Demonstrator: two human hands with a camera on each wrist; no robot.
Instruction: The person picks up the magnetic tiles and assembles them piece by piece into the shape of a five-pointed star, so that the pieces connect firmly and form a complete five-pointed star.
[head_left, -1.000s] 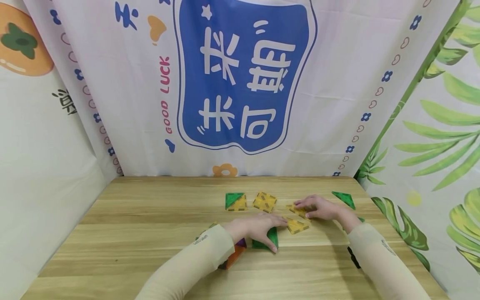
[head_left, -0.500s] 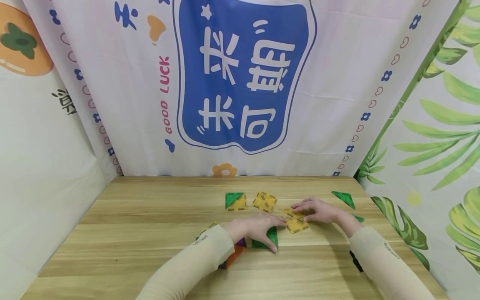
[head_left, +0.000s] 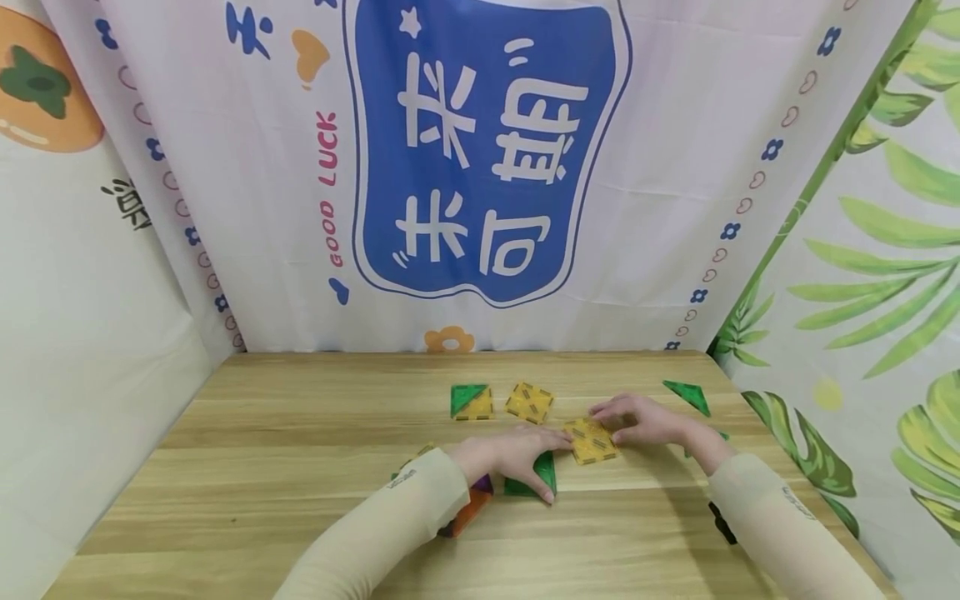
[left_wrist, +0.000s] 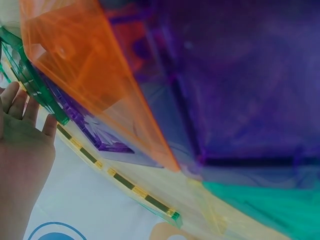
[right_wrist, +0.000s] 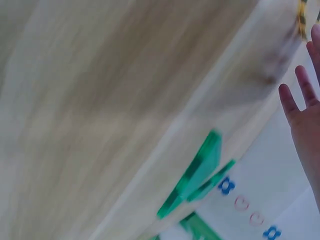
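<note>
Two yellow translucent triangular magnetic tiles (head_left: 591, 442) lie edge to edge as a square on the wooden table. My left hand (head_left: 513, 452) reaches over a green tile (head_left: 546, 477), fingertips at the yellow square's left edge, thumb down by the green tile. On the other side, my right hand (head_left: 643, 421) touches the square's upper right edge with extended fingers and thumb. Below my left wrist stand an orange tile (left_wrist: 75, 55) and a purple tile (left_wrist: 245, 85), partly hidden by the sleeve in the head view. The right wrist view shows fairly straight, spread fingers.
Behind the hands lie a green-and-yellow square (head_left: 472, 402) and another yellow square (head_left: 529, 402). A green triangle (head_left: 687, 397) is at the far right, with another partly hidden beside the right wrist. A printed curtain (head_left: 660, 208) hangs at the table's back edge.
My right hand has brought the farther yellow triangle left and nearer, against the other one, so the two now form a square. The left hand has stayed in place.
</note>
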